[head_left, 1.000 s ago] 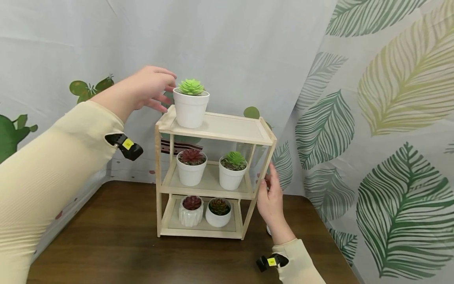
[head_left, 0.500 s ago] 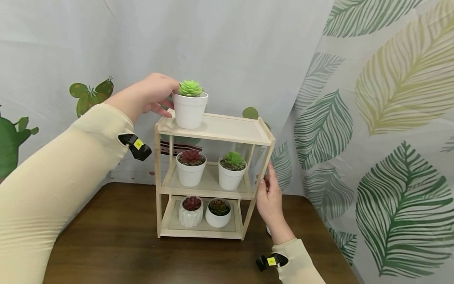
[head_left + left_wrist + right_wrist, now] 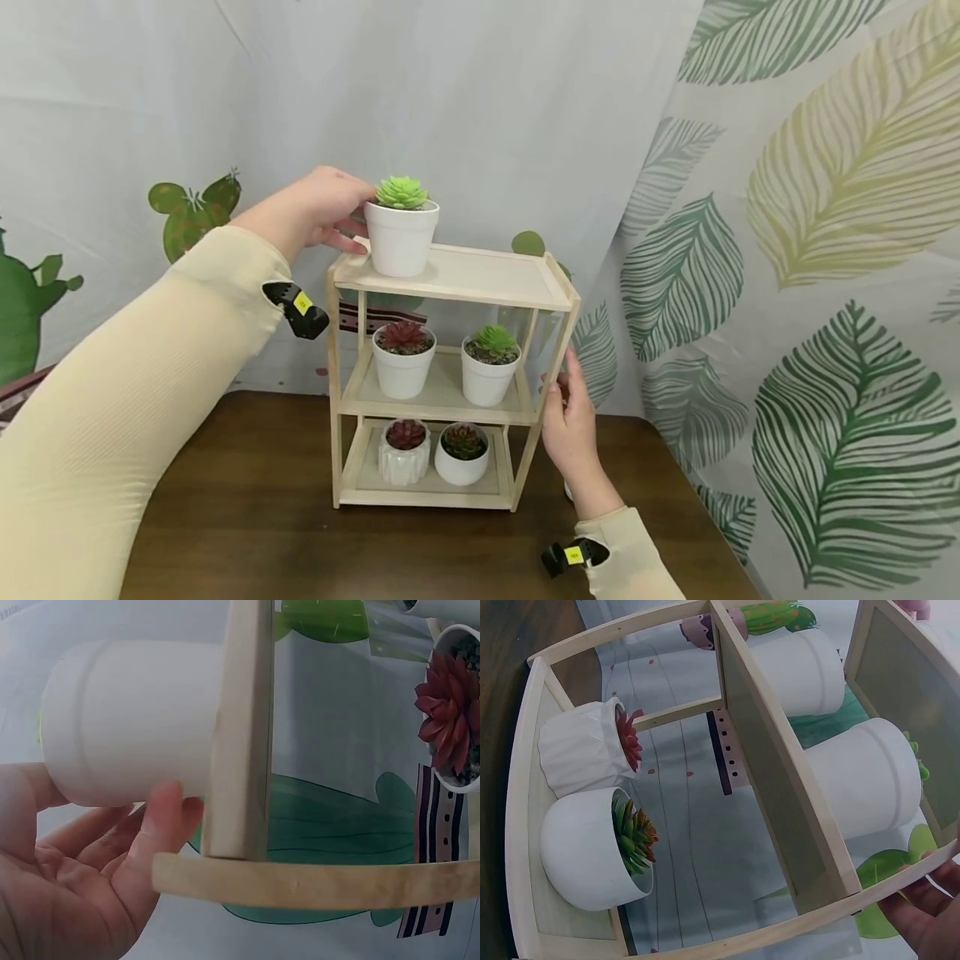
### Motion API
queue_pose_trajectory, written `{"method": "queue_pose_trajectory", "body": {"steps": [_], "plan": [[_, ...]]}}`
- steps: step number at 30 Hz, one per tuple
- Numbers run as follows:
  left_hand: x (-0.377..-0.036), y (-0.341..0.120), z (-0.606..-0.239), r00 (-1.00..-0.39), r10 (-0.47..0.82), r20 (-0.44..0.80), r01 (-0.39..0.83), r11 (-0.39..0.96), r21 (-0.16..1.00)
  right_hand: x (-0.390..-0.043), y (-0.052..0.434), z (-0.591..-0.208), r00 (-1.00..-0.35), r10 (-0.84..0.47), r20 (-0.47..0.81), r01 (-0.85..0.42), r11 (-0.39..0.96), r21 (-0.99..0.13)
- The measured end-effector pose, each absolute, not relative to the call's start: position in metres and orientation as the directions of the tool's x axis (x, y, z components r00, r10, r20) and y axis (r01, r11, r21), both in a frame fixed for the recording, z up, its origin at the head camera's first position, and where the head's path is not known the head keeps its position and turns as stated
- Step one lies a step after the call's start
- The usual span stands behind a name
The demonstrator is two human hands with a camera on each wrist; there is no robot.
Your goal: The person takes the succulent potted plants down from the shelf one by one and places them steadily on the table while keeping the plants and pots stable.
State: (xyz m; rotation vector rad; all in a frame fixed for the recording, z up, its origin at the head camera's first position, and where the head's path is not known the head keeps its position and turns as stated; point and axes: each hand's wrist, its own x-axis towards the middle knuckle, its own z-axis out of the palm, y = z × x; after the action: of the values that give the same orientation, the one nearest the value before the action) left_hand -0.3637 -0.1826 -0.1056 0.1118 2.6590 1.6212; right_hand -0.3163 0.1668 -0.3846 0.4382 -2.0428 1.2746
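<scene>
A three-tier wooden shelf [image 3: 487,293] holds potted succulents. On its top tier, near the left edge, stands a white pot with a bright green succulent [image 3: 402,237]. My left hand [image 3: 326,208] touches this pot's left side with spread fingers, one up by the rim. In the left wrist view the fingers [image 3: 161,814] lie along the pot's side, partly behind the pot and the wooden edge. My right hand [image 3: 573,421] holds the shelf's right front post, thumb in front and fingers reaching behind. The right wrist view shows its fingers [image 3: 911,911] at the post.
On the middle tier stand a red succulent [image 3: 403,362] and a green succulent [image 3: 491,367] in white pots. Two smaller white pots [image 3: 405,458] sit on the bottom tier. A brown table [image 3: 247,517] bears the shelf, with a printed curtain [image 3: 487,108] close behind.
My left hand has moved slightly right and down, from just beside the top pot to touching it. My right hand stays at the shelf post, and the pots keep their places.
</scene>
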Motion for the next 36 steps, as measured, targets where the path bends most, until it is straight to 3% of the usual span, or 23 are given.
{"method": "queue_pose_trajectory", "body": {"steps": [36], "plan": [[-0.368, -0.169, -0.107, -0.983, -0.067, 0.172, 0.107, 0.553, 0.826, -0.318, 0.17, -0.385, -0.738, 0.068, 0.672, -0.581, 0.443, -0.683]]}}
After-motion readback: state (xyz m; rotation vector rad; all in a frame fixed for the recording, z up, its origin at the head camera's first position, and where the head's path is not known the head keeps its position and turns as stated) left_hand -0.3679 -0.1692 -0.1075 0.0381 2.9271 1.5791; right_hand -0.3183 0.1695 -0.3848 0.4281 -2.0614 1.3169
